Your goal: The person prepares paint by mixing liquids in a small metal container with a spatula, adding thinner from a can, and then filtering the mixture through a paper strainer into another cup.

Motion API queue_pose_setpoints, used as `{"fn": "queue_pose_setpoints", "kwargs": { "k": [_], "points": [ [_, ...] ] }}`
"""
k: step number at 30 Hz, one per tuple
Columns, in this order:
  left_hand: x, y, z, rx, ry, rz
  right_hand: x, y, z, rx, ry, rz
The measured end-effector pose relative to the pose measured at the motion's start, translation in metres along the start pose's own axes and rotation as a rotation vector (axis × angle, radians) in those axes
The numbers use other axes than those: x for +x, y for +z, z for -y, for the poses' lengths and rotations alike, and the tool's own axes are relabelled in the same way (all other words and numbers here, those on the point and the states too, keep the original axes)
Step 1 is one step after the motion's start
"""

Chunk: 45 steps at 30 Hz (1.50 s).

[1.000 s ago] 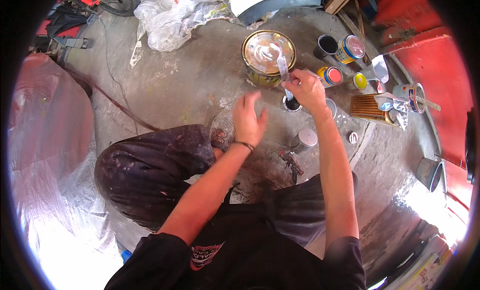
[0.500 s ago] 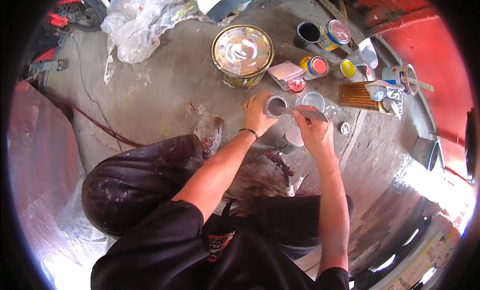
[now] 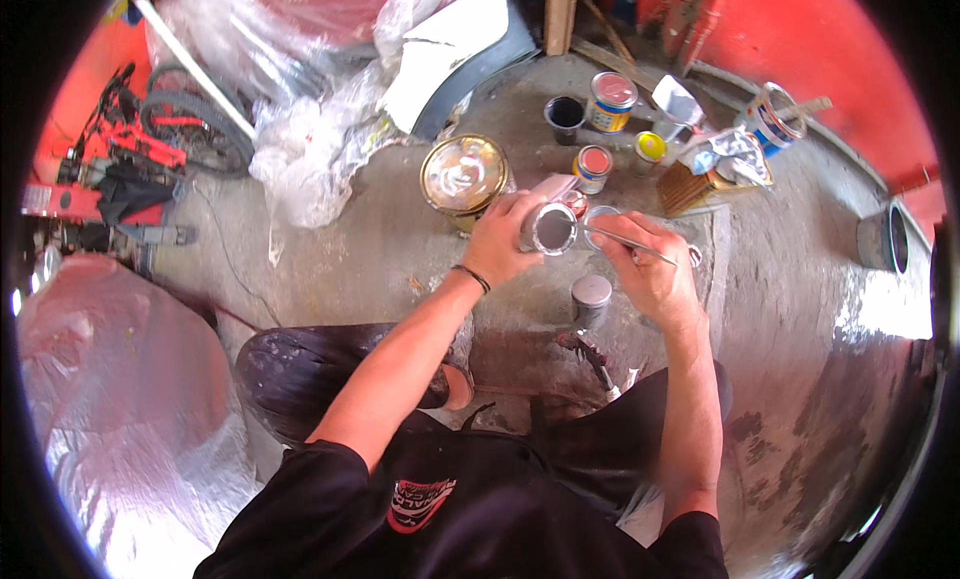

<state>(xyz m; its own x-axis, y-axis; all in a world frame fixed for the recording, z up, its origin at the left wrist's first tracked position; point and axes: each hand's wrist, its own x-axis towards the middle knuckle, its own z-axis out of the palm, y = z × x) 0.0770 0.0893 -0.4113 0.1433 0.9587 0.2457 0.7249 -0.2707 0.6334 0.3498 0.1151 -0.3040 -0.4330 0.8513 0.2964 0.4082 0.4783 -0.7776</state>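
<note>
My left hand [image 3: 497, 241] is wrapped round the side of a small can of grey paint [image 3: 550, 231], its open mouth tipped towards me. In the fingers of my right hand [image 3: 655, 277] is a thin, flat stirring stick [image 3: 612, 238], its far end inside the can's mouth. A clear plastic cup [image 3: 600, 219] sits just behind the right fingers, partly covered. On the floor nearer to me stands a small can with a pale grey top [image 3: 591, 293]. Closer still, a dark spray gun [image 3: 588, 357] lies by my leg.
A large lidded paint tin [image 3: 464, 175] stands beyond my left hand. Further back are a red-topped can [image 3: 593, 165], a black cup [image 3: 565, 117], a yellow-filled cup [image 3: 649, 149] and a rectangular tin [image 3: 690, 187]. Plastic sheeting [image 3: 310, 164] and a bicycle [image 3: 190, 129] are far left.
The view has tilted up, showing more of the far floor. The stirring stick has turned from broad side to narrow edge, still at the can's mouth. Both hands keep their hold.
</note>
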Motion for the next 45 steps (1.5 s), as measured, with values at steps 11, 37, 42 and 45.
{"fn": "queue_pose_setpoints", "kwargs": {
  "k": [11, 37, 42, 45],
  "points": [
    [0.099, 0.01, -0.027, 0.101, 0.262, 0.343, -0.034, -0.022, -0.037, 0.067, 0.092, -0.287],
    [0.118, 0.056, -0.027, 0.412, 0.214, 0.438, -0.066, -0.002, -0.084, 0.285, 0.466, -0.398],
    [0.111, 0.06, -0.011, 0.554, 0.253, 0.395, -0.076, -0.009, -0.087, 0.254, 0.498, -0.479],
    [0.108, 0.065, -0.008, 0.603, 0.283, 0.37, -0.083, -0.015, -0.088, 0.282, 0.528, -0.517]
  ]
}}
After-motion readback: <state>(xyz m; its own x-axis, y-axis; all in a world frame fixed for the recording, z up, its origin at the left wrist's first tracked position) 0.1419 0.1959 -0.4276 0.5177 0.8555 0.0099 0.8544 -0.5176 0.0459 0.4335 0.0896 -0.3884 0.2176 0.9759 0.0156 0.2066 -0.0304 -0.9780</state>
